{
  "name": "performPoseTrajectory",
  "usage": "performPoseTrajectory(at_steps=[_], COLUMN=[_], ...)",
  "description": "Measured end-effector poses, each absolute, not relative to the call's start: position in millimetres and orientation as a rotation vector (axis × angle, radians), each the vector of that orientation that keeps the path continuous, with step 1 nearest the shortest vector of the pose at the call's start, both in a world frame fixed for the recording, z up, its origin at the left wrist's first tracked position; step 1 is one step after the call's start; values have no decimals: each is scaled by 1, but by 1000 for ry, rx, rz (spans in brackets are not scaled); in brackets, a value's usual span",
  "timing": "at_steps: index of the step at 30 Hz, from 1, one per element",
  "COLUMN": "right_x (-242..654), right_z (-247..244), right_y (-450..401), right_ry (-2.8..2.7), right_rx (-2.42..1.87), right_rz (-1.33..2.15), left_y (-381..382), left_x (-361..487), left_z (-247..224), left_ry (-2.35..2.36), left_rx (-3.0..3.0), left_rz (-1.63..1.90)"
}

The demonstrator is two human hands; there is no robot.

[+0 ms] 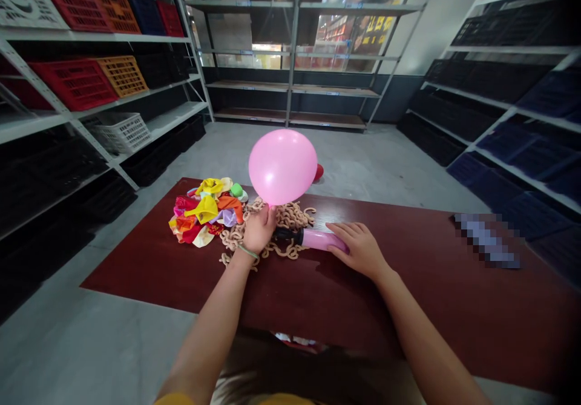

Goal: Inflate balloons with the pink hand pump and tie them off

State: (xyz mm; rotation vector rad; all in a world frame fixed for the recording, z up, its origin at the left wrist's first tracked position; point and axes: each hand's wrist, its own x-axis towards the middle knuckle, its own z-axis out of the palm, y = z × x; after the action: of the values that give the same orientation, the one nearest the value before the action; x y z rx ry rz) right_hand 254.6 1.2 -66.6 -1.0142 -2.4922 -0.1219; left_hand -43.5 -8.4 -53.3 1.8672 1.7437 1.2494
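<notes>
Pink balloon [282,166] sits just above the left hand [258,229], neck [272,204] seemingly pinched there; right hand [361,249] clasps the pump [316,240]

Grey floor [372,163]; metal shelving [313,89] on three sides; brightly lit window [227,29] behind; dark-red table [431,290].

Glare at top, stretched edges, darkened right

reddish-brown tabletop [431,290], heaped limp balloons [206,209], tangled beige curly pieces [293,216] beside them, blurred item [488,240] at right
</notes>
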Motion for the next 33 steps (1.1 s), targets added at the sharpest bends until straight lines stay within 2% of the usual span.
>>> performPoseTrajectory(at_steps=[7,12,16,21,24,33], right_x=[253,236,210,171,158,161], right_z=[-74,-47,-17,-2,-5,-29], right_y=[2,-3,0,11,20,43], right_ry=[-2337,-2407,-2365,-2597,-2679,-2639], right_rx=[-1016,-871,-854,-670,-571,-723], right_rz=[-220,-359,-558,-570,-579,-665], left_y=[-8,-7,-8,-10,-9,-9], left_x=[-37,-32,-30,-29,-28,-29], left_z=[-57,-60,-60,-59,-60,-59], left_ry=[1903,1841,1861,1876,1891,1881], left_rx=[2184,2313,2330,2345,2339,2311], left_rz=[764,481,446,460,410,404])
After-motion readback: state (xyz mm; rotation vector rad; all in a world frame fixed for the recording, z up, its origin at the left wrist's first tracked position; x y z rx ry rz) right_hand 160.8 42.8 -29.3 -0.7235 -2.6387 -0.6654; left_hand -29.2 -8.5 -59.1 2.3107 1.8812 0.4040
